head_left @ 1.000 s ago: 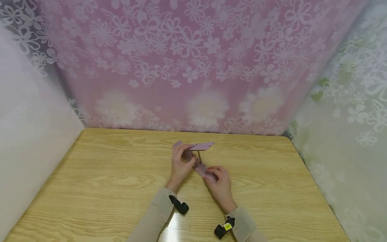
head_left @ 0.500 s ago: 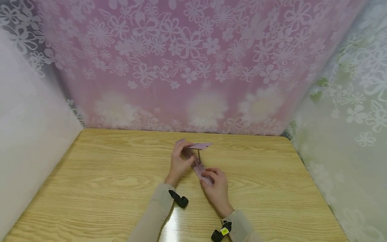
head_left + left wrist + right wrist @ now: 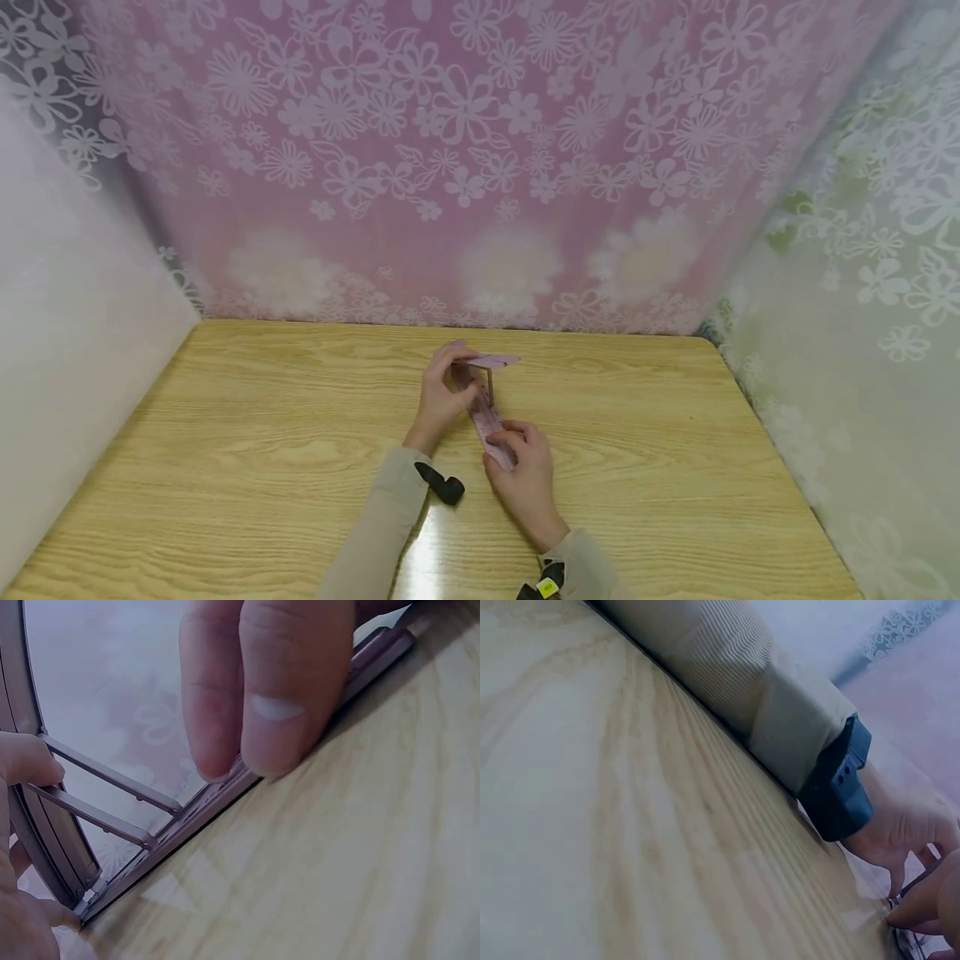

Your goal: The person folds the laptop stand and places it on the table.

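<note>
A pink-purple folding stand (image 3: 483,427) is spread open between both hands, with a slim base, a raised upper plate (image 3: 497,361) and metal struts (image 3: 112,780) linking them. My left hand (image 3: 437,404) grips the hinged far end, fingers over the upper plate and thumb on the inner side. At the near end of the base, my right hand (image 3: 528,479) pinches the bar between thumb and fingers. In the left wrist view the right fingers (image 3: 277,697) cover part of the base. The right wrist view shows only a sliver of the stand (image 3: 904,941).
The wood-grain table (image 3: 300,467) spreads around both hands. A pink floral curtain (image 3: 450,208) hangs behind its far edge, with pale sheets at both sides. Black devices (image 3: 441,483) are strapped on both cuffs.
The near end of the stand has swung left and toward the person, with the right hand following it. The left hand has shifted slightly left and keeps its grip.
</note>
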The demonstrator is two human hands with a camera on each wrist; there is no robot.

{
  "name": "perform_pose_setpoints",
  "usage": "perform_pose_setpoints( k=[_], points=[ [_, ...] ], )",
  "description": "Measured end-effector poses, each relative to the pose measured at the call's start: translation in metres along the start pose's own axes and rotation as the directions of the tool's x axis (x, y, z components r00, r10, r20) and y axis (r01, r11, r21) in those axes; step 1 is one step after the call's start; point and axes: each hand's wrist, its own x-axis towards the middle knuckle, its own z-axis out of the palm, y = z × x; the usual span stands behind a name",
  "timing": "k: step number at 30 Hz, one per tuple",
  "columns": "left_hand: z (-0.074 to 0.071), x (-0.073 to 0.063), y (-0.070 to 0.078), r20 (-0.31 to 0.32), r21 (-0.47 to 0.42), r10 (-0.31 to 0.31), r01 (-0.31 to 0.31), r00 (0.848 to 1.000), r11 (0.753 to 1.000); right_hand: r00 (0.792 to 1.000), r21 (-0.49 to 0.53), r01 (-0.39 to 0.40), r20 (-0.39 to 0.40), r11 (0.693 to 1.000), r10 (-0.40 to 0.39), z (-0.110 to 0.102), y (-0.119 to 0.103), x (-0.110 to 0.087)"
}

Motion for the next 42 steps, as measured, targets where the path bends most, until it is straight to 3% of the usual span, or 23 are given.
perform_pose_setpoints(
  k=[7,15,25,35,42],
  points=[
    [0.000,0.000,-0.007,0.037,-0.127,-0.002,0.007,0.999,0.992,1.000,-0.011,0.005,0.001,1.000,-0.005,0.004,-0.004,-0.006],
    [0.002,0.000,-0.012,0.064,-0.178,-0.004,0.015,0.998,0.984,1.000,-0.027,0.007,-0.005,1.000,-0.007,0.003,-0.010,-0.011],
    [0.004,0.001,-0.012,0.093,-0.187,-0.007,0.024,0.996,0.982,0.999,-0.043,-0.047,0.000,0.998,0.047,0.006,-0.017,-0.015],
    [0.003,-0.001,-0.008,0.095,-0.223,-0.045,0.065,0.994,0.973,0.999,-0.005,-0.040,-0.014,0.999,0.040,0.011,-0.025,-0.020],
    [-0.003,-0.003,-0.006,0.130,-0.178,-0.048,0.071,0.990,0.982,1.000,0.014,-0.018,0.005,1.000,0.018,0.010,-0.028,-0.022]
  ],
)
